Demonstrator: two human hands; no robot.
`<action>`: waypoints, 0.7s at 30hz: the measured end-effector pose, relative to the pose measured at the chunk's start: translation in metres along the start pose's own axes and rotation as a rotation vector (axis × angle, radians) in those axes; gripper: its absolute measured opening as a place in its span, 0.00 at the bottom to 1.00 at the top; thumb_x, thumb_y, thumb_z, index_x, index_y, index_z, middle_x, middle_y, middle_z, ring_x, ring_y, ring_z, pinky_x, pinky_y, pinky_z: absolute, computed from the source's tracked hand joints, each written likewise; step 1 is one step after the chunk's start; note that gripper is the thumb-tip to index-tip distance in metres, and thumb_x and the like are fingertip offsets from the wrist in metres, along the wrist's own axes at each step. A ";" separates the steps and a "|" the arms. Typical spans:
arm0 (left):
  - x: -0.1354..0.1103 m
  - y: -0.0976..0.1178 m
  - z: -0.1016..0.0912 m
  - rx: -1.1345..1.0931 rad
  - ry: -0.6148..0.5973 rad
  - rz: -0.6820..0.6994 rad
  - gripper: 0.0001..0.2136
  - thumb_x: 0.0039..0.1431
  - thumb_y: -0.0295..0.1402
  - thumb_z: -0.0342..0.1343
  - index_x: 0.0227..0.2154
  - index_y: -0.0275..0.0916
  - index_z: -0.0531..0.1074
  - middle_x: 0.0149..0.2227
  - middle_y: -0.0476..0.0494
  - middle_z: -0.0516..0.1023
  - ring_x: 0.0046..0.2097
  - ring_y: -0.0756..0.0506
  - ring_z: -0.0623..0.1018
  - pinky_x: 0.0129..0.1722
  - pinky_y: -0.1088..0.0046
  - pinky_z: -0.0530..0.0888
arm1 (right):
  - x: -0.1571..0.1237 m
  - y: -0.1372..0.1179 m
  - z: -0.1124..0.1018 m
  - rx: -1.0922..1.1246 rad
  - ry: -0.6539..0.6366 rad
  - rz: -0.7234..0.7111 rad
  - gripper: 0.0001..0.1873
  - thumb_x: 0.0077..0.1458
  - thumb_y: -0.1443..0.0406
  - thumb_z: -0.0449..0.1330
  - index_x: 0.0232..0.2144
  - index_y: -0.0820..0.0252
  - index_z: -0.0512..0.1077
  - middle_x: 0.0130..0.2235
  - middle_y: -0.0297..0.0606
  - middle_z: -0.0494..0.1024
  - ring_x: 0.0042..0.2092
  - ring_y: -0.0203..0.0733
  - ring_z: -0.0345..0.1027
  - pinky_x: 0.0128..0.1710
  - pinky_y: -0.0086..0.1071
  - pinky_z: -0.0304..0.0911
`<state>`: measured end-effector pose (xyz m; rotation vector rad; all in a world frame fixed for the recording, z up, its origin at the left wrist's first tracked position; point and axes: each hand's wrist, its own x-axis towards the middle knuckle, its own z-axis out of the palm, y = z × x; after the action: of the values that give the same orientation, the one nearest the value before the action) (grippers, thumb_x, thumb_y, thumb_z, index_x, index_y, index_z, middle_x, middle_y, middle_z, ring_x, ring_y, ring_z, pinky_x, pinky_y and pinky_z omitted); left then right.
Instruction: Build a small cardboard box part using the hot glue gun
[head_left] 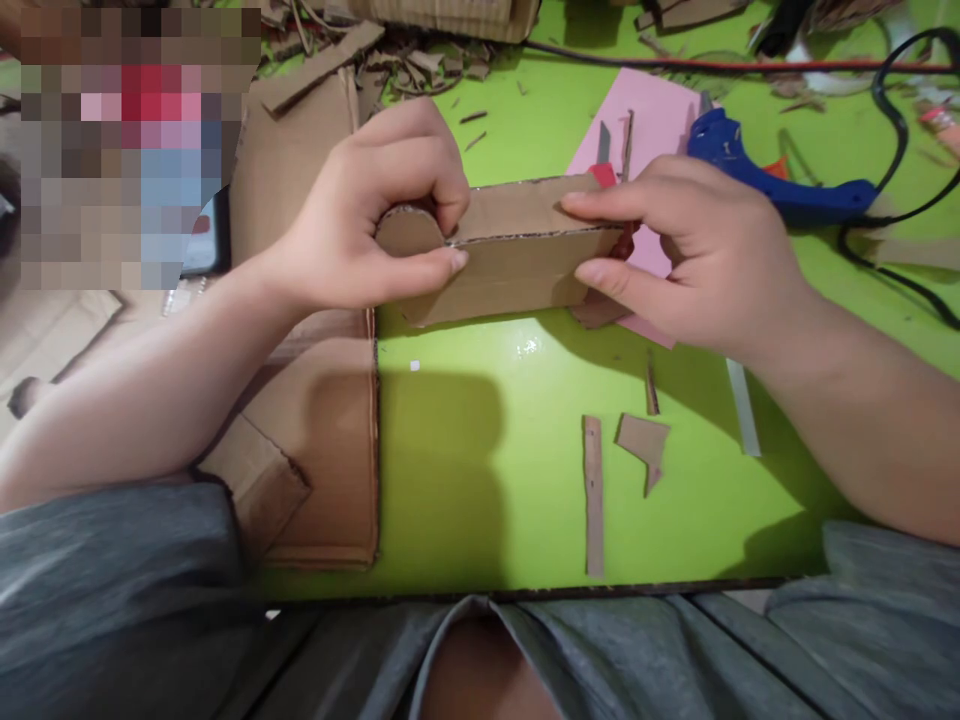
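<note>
Between both hands, above the green table, is a folded cardboard piece (517, 268) with a long bent edge and a rounded cardboard tab (409, 232) at its left end. My left hand (397, 195) curls around the tab, its thumb pressing the near face. My right hand (697, 240) pinches the right end, fingers on top and thumb in front. Behind my right hand, partly covered by it, lie a pink paper sheet (600, 115) and a cutter with a grey blade (604, 143). A blue glue gun (795, 195) rests just beyond that hand.
Cardboard sheets (337, 470) lie under and beside my left arm. A cardboard strip (593, 500), a scrap (643, 440) and a white stick (742, 410) are on the green table (450, 520). Scraps and a red-black cable (675, 65) run along the back. A phone (214, 235) is at left.
</note>
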<state>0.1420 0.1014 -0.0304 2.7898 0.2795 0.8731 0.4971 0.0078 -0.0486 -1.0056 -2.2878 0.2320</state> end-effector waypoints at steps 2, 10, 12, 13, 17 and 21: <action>0.000 -0.002 0.001 -0.018 0.023 0.014 0.21 0.83 0.53 0.58 0.42 0.38 0.74 0.43 0.50 0.75 0.51 0.49 0.83 0.53 0.61 0.84 | -0.001 0.005 0.003 0.011 -0.044 -0.014 0.37 0.76 0.35 0.66 0.77 0.37 0.73 0.58 0.41 0.84 0.56 0.56 0.83 0.56 0.56 0.87; 0.001 -0.005 0.001 -0.052 0.019 -0.006 0.20 0.83 0.52 0.60 0.41 0.38 0.74 0.42 0.49 0.75 0.51 0.47 0.83 0.54 0.61 0.81 | -0.006 -0.002 0.007 -0.046 -0.137 0.060 0.47 0.72 0.40 0.73 0.82 0.40 0.62 0.68 0.46 0.75 0.66 0.64 0.80 0.67 0.60 0.85; 0.001 -0.003 0.001 -0.058 0.017 0.000 0.20 0.83 0.52 0.60 0.42 0.38 0.74 0.42 0.50 0.75 0.51 0.48 0.83 0.54 0.62 0.81 | -0.006 -0.004 0.003 -0.096 -0.124 0.043 0.45 0.74 0.36 0.69 0.82 0.39 0.62 0.67 0.45 0.75 0.66 0.65 0.80 0.66 0.60 0.85; 0.001 -0.002 0.001 -0.060 0.019 0.003 0.20 0.83 0.52 0.60 0.42 0.38 0.74 0.42 0.50 0.75 0.51 0.48 0.83 0.54 0.63 0.80 | -0.006 -0.005 0.002 -0.111 -0.128 0.038 0.45 0.75 0.34 0.66 0.82 0.39 0.61 0.67 0.44 0.75 0.66 0.65 0.79 0.66 0.60 0.85; 0.002 0.002 0.001 -0.046 0.029 -0.050 0.22 0.84 0.52 0.57 0.40 0.37 0.74 0.42 0.50 0.76 0.51 0.48 0.83 0.55 0.60 0.80 | -0.006 -0.001 -0.003 -0.117 -0.161 0.014 0.46 0.76 0.32 0.62 0.84 0.36 0.57 0.68 0.42 0.74 0.68 0.64 0.79 0.70 0.61 0.83; 0.003 0.003 0.002 -0.023 0.025 -0.081 0.25 0.84 0.56 0.54 0.40 0.38 0.75 0.41 0.49 0.77 0.51 0.46 0.84 0.55 0.57 0.82 | -0.006 0.003 -0.004 -0.022 -0.168 0.031 0.45 0.76 0.34 0.65 0.84 0.33 0.58 0.68 0.41 0.74 0.68 0.64 0.78 0.73 0.65 0.81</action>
<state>0.1456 0.0986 -0.0294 2.7274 0.3814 0.8866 0.5041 0.0058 -0.0498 -1.0690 -2.4317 0.3155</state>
